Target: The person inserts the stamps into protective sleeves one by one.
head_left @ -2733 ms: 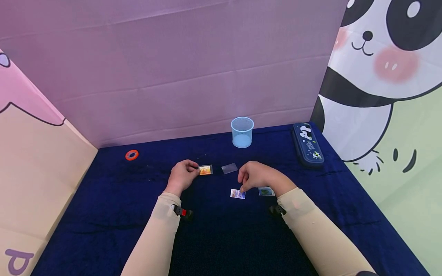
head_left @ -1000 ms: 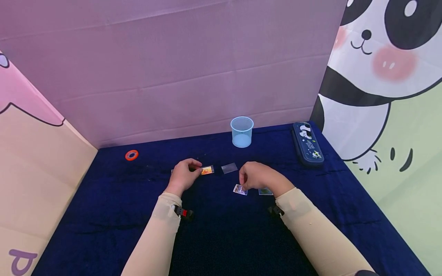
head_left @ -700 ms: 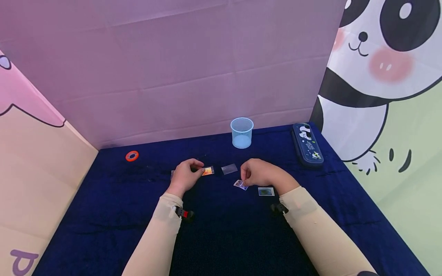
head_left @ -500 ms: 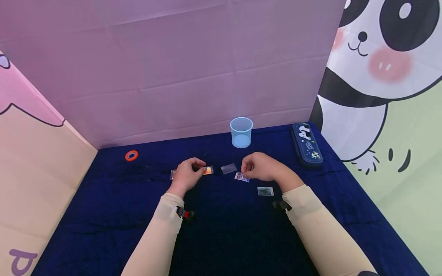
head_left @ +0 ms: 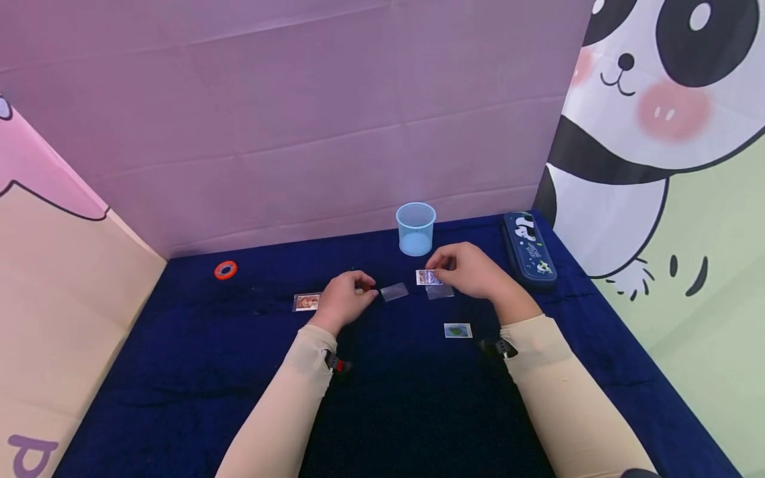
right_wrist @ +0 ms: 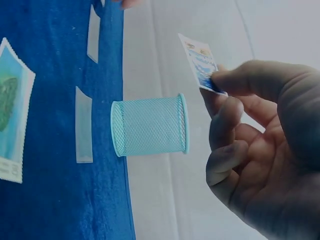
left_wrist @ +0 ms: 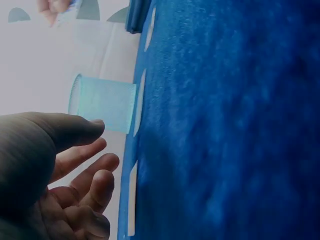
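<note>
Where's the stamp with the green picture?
In the head view, the green-picture stamp lies flat on the blue cloth, right of centre, left of the right sleeve cuff and nearer the person than the right hand.

A: How is the scene viewed?
B: From the head, forward and down; from each wrist, closer, turned sideways. The light-blue cylindrical mesh cup (head_left: 416, 230) is shared by all.
</note>
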A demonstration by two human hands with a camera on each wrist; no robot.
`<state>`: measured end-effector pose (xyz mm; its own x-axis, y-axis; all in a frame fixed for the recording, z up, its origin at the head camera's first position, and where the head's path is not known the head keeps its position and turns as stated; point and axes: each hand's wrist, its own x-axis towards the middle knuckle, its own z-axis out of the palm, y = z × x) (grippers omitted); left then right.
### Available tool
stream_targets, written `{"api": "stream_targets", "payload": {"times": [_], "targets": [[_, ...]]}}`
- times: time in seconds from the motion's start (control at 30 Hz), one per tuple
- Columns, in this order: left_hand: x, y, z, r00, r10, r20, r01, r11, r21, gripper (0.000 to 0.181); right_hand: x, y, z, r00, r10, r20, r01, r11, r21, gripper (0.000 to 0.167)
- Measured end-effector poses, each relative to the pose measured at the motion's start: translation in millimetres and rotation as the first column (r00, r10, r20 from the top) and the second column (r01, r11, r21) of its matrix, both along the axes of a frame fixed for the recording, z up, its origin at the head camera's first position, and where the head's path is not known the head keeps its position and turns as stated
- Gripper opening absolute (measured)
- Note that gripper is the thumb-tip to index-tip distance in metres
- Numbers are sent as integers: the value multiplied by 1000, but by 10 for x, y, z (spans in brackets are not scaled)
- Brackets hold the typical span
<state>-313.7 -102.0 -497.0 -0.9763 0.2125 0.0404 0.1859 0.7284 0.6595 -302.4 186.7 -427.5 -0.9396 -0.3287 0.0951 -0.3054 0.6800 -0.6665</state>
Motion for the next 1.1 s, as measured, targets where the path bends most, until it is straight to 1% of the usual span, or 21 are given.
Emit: {"api": "stream_targets", "payload": {"times": [0.17, 0.33, 0.43, 0.53, 0.63, 0.77, 0.9, 0.97, 1.1], "targets": [[-60, 128, -44, 1000, 11, -6, -11, 997, -70, 20, -2, 57, 55, 996, -80, -40, 78, 996, -49, 10], [-74, 231, -50, 1000, 21, 0, -21, 992, -124, 23, 3, 84, 94, 986, -153, -64, 148, 987, -68, 9], [-86, 269, -52, 1000, 27, -1, -27, 988, -151, 25, 12, 88, 111, 984, -169, -63, 165, 984, -73, 9], [-104, 289, -63, 999, 32, -2, -32, 983, -182, 27, 20, 90, 124, 984, -167, -55, 162, 984, -78, 10], [-120, 292, -76, 999, 32, 0, -32, 981, -192, 23, 26, 90, 132, 984, -168, -52, 164, 984, -77, 10], [-123, 277, -96, 999, 39, -5, -40, 991, -131, 12, 24, 94, 136, 984, -172, -52, 168, 983, -75, 10], [-109, 243, -92, 999, 38, -24, -39, 999, -36, 12, 26, 101, 142, 985, -164, -56, 160, 984, -79, 10], [-94, 223, -74, 999, 26, -25, -26, 1000, 1, 10, 28, 104, 144, 985, -163, -58, 158, 984, -80, 10], [-52, 178, -5, 1000, 12, -16, -11, 997, 70, 7, 27, 110, 142, 984, -168, -56, 163, 983, -83, 10]]}}
